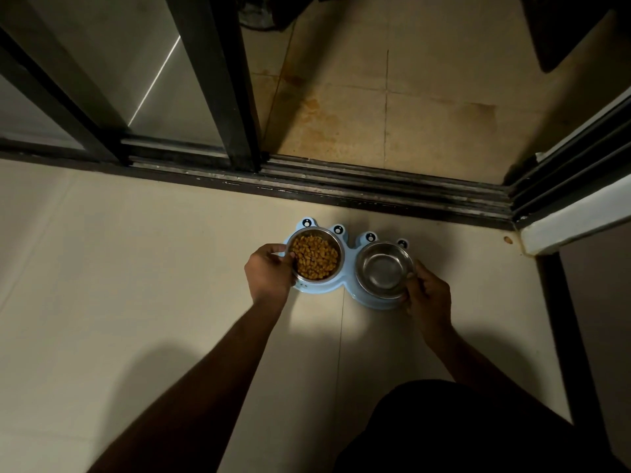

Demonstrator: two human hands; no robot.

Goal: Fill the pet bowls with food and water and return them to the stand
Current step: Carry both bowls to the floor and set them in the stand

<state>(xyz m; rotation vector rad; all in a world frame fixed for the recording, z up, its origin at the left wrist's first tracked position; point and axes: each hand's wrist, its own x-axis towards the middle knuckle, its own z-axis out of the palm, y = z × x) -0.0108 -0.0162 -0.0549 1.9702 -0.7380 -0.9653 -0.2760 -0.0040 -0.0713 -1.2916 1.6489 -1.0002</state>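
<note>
A light blue frog-shaped stand [348, 254] with cartoon eyes sits on the floor close to the door track. A steel bowl full of brown kibble [316, 256] is over the stand's left seat, and my left hand [269, 271] grips its left rim. A second steel bowl [382, 269] is over the right seat, slightly tilted, its inside shiny; whether it holds water I cannot tell. My right hand [426, 293] holds that bowl by its right near rim.
A black sliding-door track [375, 186] runs just behind the stand, with glass door panels [143, 80] at the left and stained tiles [375, 107] beyond. A white wall corner [573, 220] juts in at the right. My dark-clothed knee [461, 428] is at the bottom right.
</note>
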